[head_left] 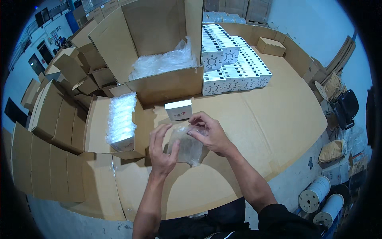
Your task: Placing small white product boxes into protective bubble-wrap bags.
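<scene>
A translucent, crinkled plastic bag [187, 149], apparently bubble wrap, lies on the cardboard-covered table in front of me. My right hand [214, 136] pinches its upper right edge between thumb and fingers. At the bag's left side is my left hand [161, 153], with thumb and fingers apart; whether the fingertips touch the bag is hard to see. Just beyond the bag stands a small white box [178, 111] with a printed mark on its front. To the left, an open carton [97, 127] holds a row of white boxes wrapped in bubble wrap [121, 119].
A large open carton [167, 85] holds a heap of clear plastic bags [165, 61]. Stacked white boxes [238, 75] stand right of it. Folded cartons [45, 167] line the left edge. A small brown box [271, 46] sits far right; cable spools [314, 194] lie on the floor.
</scene>
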Tool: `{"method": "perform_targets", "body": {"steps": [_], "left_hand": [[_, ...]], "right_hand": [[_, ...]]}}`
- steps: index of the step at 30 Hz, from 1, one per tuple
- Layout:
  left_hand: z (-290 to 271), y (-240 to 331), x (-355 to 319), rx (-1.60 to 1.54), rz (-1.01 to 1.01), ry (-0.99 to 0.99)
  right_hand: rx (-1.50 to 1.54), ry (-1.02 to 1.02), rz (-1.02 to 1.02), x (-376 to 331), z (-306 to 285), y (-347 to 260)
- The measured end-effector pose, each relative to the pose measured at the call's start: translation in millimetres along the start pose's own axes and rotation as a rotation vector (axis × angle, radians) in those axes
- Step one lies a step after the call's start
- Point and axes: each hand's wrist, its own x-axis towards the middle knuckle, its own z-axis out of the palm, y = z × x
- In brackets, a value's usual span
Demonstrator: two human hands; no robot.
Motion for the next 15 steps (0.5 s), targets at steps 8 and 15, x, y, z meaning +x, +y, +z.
{"method": "perform_targets", "body": {"steps": [8, 15], "left_hand": [[-3.4, -24.5, -1.9, -0.417, -0.09, -0.256], [-9.2, -21.8, -1.2, -0.804, -0.397, -0.289]], "right_hand": [[0.013, -0.288, 0.15, 0.0, -12.6, -15.0], [0.387, -0.392, 0.239, 0.2, -19.8, 1.4]]}}
